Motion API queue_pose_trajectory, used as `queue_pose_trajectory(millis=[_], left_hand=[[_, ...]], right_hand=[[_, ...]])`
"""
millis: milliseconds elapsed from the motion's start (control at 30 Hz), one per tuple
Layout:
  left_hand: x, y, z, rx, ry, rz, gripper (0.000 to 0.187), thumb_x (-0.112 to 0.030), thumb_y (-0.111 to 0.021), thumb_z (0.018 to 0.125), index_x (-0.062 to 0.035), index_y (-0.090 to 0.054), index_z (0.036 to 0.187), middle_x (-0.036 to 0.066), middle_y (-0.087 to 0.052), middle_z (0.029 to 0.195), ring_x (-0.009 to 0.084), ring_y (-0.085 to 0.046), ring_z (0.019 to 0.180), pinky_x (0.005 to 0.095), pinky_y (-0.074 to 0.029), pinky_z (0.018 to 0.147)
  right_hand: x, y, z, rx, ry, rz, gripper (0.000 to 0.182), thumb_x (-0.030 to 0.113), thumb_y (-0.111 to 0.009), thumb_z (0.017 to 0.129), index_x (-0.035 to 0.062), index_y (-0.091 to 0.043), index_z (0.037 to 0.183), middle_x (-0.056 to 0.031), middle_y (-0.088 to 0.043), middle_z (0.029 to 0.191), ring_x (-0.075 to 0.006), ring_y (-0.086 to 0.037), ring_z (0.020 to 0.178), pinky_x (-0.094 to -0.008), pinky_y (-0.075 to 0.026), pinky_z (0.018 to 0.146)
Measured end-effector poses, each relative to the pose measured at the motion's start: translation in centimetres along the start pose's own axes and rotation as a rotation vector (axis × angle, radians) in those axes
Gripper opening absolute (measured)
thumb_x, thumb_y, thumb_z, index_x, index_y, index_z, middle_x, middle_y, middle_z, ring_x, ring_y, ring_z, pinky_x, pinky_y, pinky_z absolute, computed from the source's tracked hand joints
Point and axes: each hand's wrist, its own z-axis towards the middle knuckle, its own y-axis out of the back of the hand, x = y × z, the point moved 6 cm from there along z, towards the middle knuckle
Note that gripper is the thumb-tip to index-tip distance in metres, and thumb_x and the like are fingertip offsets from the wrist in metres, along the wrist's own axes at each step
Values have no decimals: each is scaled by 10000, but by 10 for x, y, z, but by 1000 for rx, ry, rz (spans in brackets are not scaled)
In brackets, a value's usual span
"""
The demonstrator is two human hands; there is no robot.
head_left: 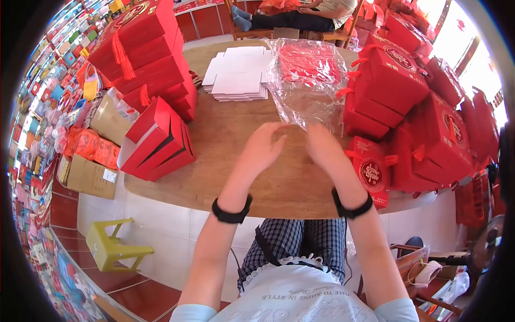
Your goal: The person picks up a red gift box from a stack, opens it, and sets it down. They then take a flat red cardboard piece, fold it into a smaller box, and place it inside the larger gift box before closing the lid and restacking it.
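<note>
A clear plastic bag (299, 102) lies crinkled across the table, with flat red pieces (309, 63) inside its far end. My left hand (265, 144) is at the bag's near edge, thumb and fingers apart in a curve, fingertips right at the plastic. Opposite it, my right hand (323, 145) has its fingers closed at the bag's near edge, partly hidden by the back of the hand. A stack of flat white cardboard pieces (238, 70) sits to the left of the bag. Both wrists wear black bands.
Red boxes with tassels (397, 75) are piled along the right side of the wooden table (236, 172). More red boxes (142, 53) stack at the left, with a partly open red box (158, 142) nearer. A green stool (115, 244) stands on the floor. Another person (300, 16) sits beyond the table.
</note>
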Motion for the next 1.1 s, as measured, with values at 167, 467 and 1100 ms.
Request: queue_pose_trajectory(millis=[167, 467, 1100], left_hand=[[44, -56, 74, -106, 38, 143, 413, -187, -559, 778, -125, -551, 1186, 365, -286, 1298, 475, -394, 1141, 399, -340, 990], [110, -27, 95, -410, 422, -110, 440, -197, -484, 809, 37, -494, 1181, 282, -424, 1240, 393, -435, 1142, 406, -339, 976], [108, 36, 20, -591, 200, -271, 345, -124, -447, 861, 47, -490, 1158, 190, -509, 1154, 271, -513, 1072, 331, -392, 912]], right_hand=[[-80, -99, 102, 205, -15, 300, 366, 159, -554, 800, 12, -512, 1133, -253, -490, 1173, -402, -485, 1091, -485, -422, 875], [-8, -69, 61, 239, -23, 11, 664, 291, -613, 792, 161, -315, 1371, -157, -226, 1444, -437, -186, 1309, -554, -226, 1030], [57, -94, 21, 282, 252, 215, 635, 171, -567, 804, -52, -288, 1329, -203, -256, 1416, -357, -242, 1311, -362, -266, 1062]])
